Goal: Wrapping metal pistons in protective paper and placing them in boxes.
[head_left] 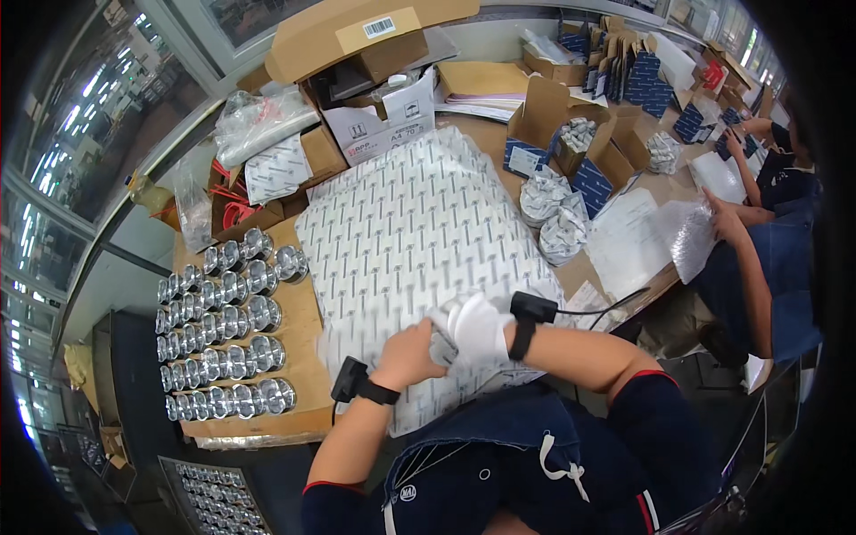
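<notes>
Rows of shiny metal pistons stand on brown board at the left of the table. In front of my body, over a stack of printed white wrapping paper, my bare left hand is closed around a grey metal piece that looks like a piston. My right hand, in a white glove, presses against the same piece from the right. Its fingers are smeared by motion, so their grip is unclear. Between them, the hands hide most of the piece.
Beyond the paper stand a white carton and an open brown box. Paper-wrapped bundles lie to its right. A co-worker's hands hold bubble wrap at the far right. A rack of pistons is low at left.
</notes>
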`<state>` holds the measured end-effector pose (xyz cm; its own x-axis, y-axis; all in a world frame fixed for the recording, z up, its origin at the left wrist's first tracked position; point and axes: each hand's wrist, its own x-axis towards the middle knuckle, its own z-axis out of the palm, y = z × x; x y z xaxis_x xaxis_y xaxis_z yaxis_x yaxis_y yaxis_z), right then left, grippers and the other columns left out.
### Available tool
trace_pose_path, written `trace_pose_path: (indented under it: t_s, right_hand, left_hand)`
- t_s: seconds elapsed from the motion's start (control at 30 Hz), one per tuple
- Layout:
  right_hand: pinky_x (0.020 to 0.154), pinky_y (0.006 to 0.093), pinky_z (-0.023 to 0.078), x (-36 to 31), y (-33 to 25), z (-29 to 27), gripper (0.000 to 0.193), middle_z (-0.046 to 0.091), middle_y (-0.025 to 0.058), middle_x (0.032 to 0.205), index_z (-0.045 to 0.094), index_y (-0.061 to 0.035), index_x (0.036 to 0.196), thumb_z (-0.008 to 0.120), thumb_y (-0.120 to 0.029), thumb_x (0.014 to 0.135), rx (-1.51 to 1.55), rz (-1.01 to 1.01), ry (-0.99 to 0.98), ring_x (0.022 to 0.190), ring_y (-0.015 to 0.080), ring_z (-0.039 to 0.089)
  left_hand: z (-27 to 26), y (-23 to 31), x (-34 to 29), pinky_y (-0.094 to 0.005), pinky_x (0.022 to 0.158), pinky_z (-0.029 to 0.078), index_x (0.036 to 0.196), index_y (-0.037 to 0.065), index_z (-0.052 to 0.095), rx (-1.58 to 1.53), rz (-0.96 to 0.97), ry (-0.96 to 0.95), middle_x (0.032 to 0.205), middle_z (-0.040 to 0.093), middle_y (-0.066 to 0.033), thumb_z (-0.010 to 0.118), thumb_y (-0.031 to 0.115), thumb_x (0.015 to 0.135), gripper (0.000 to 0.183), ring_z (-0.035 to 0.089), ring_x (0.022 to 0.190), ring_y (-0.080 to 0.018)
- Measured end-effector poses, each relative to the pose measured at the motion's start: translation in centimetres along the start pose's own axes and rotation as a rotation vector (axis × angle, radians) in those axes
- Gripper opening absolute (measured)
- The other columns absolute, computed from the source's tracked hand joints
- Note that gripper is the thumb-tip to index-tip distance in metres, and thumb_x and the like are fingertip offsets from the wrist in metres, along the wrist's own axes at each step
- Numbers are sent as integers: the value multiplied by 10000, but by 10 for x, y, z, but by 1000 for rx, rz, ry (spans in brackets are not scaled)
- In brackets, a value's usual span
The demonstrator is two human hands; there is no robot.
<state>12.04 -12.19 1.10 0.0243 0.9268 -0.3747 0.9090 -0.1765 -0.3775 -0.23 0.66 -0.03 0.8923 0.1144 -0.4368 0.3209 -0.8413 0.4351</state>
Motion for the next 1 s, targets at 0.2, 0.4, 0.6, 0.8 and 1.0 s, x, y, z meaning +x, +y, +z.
trace_pose_path:
  t_s: [0.2, 0.4, 0.6, 0.8, 1.0]
  right_hand:
    - [824, 392, 454, 17, 15, -17, 614, 652, 187, 865, 641, -64, 949, 697, -569, 602, 258, 41, -53, 871, 290, 634]
    - [1037, 603, 168, 19, 64, 8, 881, 470, 210, 1317, 524, -133, 1247, 642, -705, 588, -166, 105, 523, 1265, 412, 369]
    - [1079, 528, 153, 24, 65, 18, 1000, 390, 190, 1391, 367, -84, 1377, 745, -593, 603, 313, 320, 322, 1316, 397, 288]
    - [920, 316, 433, 1, 5, 0, 785, 557, 113, 1187, 319, -24, 1318, 802, -133, 709, 1957, -114, 617, 1103, 192, 532]
    - [930, 328, 437, -14, -19, -13, 715, 519, 87, 1201, 329, -10, 1264, 784, -141, 729, 1297, -298, 1012, 1104, 139, 488]
  left_hand:
    - [-31, -42, 7, -390, 972, 397, 1301, -20, 443, -93, 33, 112, 1240, 500, -282, 808, 555, 544, 1018, 493, 1156, -388]
    - [-7, -41, 4, -429, 901, 443, 1383, 50, 321, 8, -142, 288, 1276, 462, -276, 780, 391, 622, 952, 544, 1047, -440]
    - [41, -26, 33, -334, 911, 439, 1316, -33, 349, -955, -180, 525, 1156, 567, -181, 664, 17, 652, 737, 572, 1057, -254]
    - [55, -11, 39, -354, 960, 401, 1304, 13, 364, -984, 194, 630, 1229, 503, -154, 682, 17, 654, 724, 498, 1149, -259]
    - [20, 17, -16, -444, 1037, 335, 1417, 72, 272, -1848, 147, 270, 1436, 343, -87, 679, 488, 755, 882, 334, 1313, -325]
